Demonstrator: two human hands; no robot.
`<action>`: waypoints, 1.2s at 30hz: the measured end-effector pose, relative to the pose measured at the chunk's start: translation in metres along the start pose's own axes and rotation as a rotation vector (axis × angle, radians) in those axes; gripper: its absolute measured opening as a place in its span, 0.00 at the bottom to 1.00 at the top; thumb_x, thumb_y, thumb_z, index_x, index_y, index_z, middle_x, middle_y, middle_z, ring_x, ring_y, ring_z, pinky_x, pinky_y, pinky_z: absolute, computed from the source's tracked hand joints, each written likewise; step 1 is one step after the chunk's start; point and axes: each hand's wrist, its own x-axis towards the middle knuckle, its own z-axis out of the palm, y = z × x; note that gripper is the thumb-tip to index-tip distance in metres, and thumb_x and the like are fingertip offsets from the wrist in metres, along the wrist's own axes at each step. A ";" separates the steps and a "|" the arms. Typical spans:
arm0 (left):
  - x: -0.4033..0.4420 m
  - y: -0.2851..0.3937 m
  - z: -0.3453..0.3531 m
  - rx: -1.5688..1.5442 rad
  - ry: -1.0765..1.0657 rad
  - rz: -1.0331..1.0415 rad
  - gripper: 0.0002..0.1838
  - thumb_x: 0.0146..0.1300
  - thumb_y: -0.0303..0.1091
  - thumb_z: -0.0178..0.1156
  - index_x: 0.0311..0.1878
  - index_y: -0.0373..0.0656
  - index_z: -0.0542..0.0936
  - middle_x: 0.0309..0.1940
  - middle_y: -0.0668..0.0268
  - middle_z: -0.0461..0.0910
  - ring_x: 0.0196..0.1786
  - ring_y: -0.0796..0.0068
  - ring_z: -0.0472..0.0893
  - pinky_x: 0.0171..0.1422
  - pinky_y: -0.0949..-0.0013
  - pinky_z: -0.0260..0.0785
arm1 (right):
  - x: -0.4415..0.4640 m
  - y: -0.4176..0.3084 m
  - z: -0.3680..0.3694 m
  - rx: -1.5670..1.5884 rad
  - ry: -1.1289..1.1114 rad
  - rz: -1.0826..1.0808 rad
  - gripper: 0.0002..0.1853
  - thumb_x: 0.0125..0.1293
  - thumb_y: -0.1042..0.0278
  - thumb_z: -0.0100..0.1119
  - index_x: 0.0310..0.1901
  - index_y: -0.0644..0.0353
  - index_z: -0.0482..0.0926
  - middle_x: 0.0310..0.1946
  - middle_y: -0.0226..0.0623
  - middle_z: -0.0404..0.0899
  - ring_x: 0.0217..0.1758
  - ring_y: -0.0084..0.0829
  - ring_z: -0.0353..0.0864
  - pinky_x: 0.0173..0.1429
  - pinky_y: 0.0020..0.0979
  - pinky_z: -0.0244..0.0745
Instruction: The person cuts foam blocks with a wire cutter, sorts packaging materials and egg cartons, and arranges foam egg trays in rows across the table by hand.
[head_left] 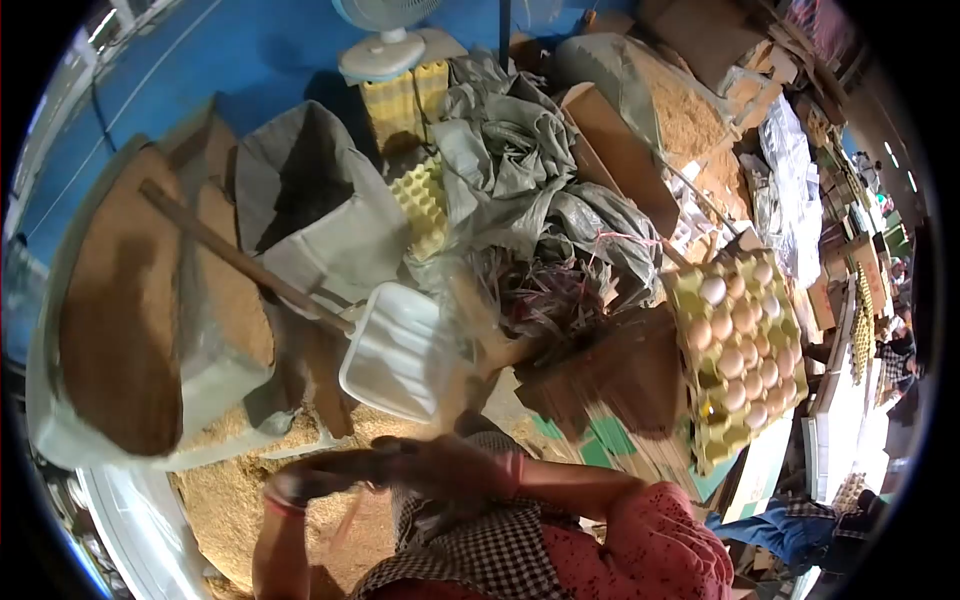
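Observation:
My left hand (325,474), in a dark glove with a pink cuff, is raised in front of my checked apron (500,552). My right hand (450,468), gloved as well, overlaps or meets it; whether they touch I cannot make out. Motion smears both hands and hides their fingers, so anything in them cannot be told. Just beyond them is a white shovel (392,350), its wooden handle (235,255) slanting up to the left across the sacks. Below my left hand spreads a heap of sawdust-like, tan loose material (230,520).
Eggs (733,362) sit in a yellow tray (700,440) at right, near flattened cardboard (640,460). Open sacks of tan material (120,330) stand left. Grey crumpled sacks (510,150), a brown bin (620,375) and a fan (385,45) lie beyond. Another person's blue-clad leg (770,535) shows lower right.

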 end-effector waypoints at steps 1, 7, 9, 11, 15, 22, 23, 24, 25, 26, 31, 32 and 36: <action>-0.013 -0.014 -0.084 -0.025 -0.070 0.087 0.35 0.64 0.40 0.58 0.66 0.23 0.64 0.63 0.47 0.71 0.63 0.61 0.73 0.66 0.63 0.65 | 0.007 0.035 -0.020 -0.078 0.213 -0.101 0.28 0.68 0.64 0.55 0.69 0.55 0.63 0.53 0.46 0.77 0.50 0.36 0.78 0.47 0.34 0.76; 0.080 0.015 -0.170 0.137 0.535 0.224 0.31 0.70 0.51 0.51 0.72 0.49 0.61 0.68 0.61 0.66 0.67 0.55 0.69 0.66 0.44 0.64 | -0.095 0.184 -0.188 -0.542 1.525 0.604 0.24 0.72 0.47 0.49 0.54 0.61 0.75 0.55 0.41 0.77 0.56 0.35 0.78 0.55 0.38 0.76; 0.170 -0.051 -0.203 0.176 0.467 0.118 0.30 0.72 0.50 0.50 0.74 0.56 0.58 0.71 0.70 0.64 0.69 0.58 0.67 0.66 0.46 0.65 | -0.115 0.228 -0.213 -0.480 1.640 0.549 0.25 0.73 0.47 0.49 0.58 0.59 0.73 0.56 0.41 0.76 0.56 0.37 0.78 0.55 0.39 0.76; 0.262 -0.097 -0.224 -0.208 0.605 -0.022 0.31 0.71 0.47 0.53 0.74 0.57 0.57 0.72 0.70 0.61 0.71 0.60 0.63 0.64 0.50 0.66 | -0.121 0.275 -0.246 -0.421 1.764 0.446 0.26 0.73 0.47 0.49 0.63 0.57 0.71 0.57 0.42 0.75 0.56 0.39 0.79 0.54 0.40 0.77; 0.410 -0.183 -0.250 0.380 0.278 -0.005 0.41 0.67 0.39 0.60 0.77 0.61 0.48 0.74 0.61 0.54 0.70 0.55 0.61 0.63 0.52 0.67 | -0.196 0.416 -0.260 -1.034 0.892 0.812 0.27 0.71 0.47 0.50 0.64 0.55 0.71 0.56 0.44 0.77 0.53 0.42 0.81 0.52 0.41 0.78; 0.475 -0.140 -0.148 -0.173 0.422 -0.082 0.39 0.65 0.33 0.63 0.74 0.47 0.54 0.57 0.60 0.74 0.51 0.69 0.78 0.53 0.69 0.76 | -0.012 0.356 -0.493 -1.614 0.471 1.072 0.44 0.54 0.39 0.66 0.67 0.55 0.63 0.61 0.56 0.66 0.63 0.52 0.69 0.58 0.50 0.71; 0.476 -0.127 -0.139 -0.129 0.378 -0.036 0.41 0.64 0.27 0.63 0.76 0.45 0.51 0.61 0.59 0.69 0.58 0.67 0.75 0.52 0.67 0.75 | 0.003 0.364 -0.529 -1.811 0.427 1.011 0.52 0.47 0.39 0.72 0.70 0.56 0.58 0.65 0.57 0.61 0.69 0.55 0.62 0.67 0.52 0.63; 0.482 -0.120 -0.127 -0.115 0.351 0.080 0.40 0.63 0.28 0.64 0.75 0.43 0.54 0.62 0.57 0.69 0.59 0.64 0.75 0.55 0.63 0.74 | 0.014 0.387 -0.563 -1.753 0.566 1.009 0.55 0.46 0.37 0.72 0.71 0.56 0.56 0.67 0.58 0.59 0.71 0.56 0.59 0.69 0.52 0.61; 0.494 -0.113 -0.114 -0.101 0.327 0.199 0.40 0.62 0.30 0.65 0.74 0.42 0.56 0.64 0.54 0.69 0.59 0.61 0.76 0.58 0.59 0.73 | 0.020 0.407 -0.589 -1.691 0.699 1.005 0.59 0.44 0.35 0.72 0.72 0.57 0.54 0.69 0.58 0.57 0.73 0.58 0.56 0.71 0.53 0.59; 0.516 -0.093 -0.109 0.372 0.415 0.405 0.38 0.62 0.34 0.65 0.73 0.41 0.59 0.66 0.53 0.67 0.60 0.57 0.75 0.62 0.55 0.70 | 0.017 0.431 -0.610 -1.628 0.751 0.992 0.61 0.43 0.33 0.72 0.72 0.59 0.52 0.70 0.60 0.55 0.74 0.59 0.53 0.72 0.53 0.57; 0.622 -0.104 -0.115 1.058 0.508 0.631 0.33 0.60 0.43 0.62 0.68 0.40 0.68 0.64 0.47 0.69 0.60 0.45 0.74 0.69 0.45 0.61 | -0.039 0.598 -0.583 -0.613 1.088 1.392 0.76 0.34 0.28 0.76 0.75 0.61 0.38 0.72 0.67 0.48 0.77 0.56 0.49 0.75 0.46 0.54; 0.633 -0.111 -0.121 1.093 0.499 0.607 0.32 0.60 0.43 0.62 0.66 0.40 0.69 0.63 0.48 0.70 0.60 0.45 0.75 0.68 0.45 0.61 | -0.046 0.620 -0.560 -0.467 1.019 1.456 0.71 0.37 0.30 0.73 0.74 0.61 0.41 0.71 0.65 0.50 0.76 0.54 0.51 0.75 0.45 0.55; 0.651 -0.145 -0.140 1.215 0.379 0.417 0.27 0.61 0.42 0.60 0.61 0.40 0.73 0.59 0.50 0.73 0.57 0.48 0.76 0.63 0.47 0.64 | -0.002 0.644 -0.572 -0.611 0.543 1.401 0.51 0.51 0.38 0.62 0.70 0.60 0.52 0.67 0.56 0.58 0.72 0.45 0.58 0.72 0.41 0.59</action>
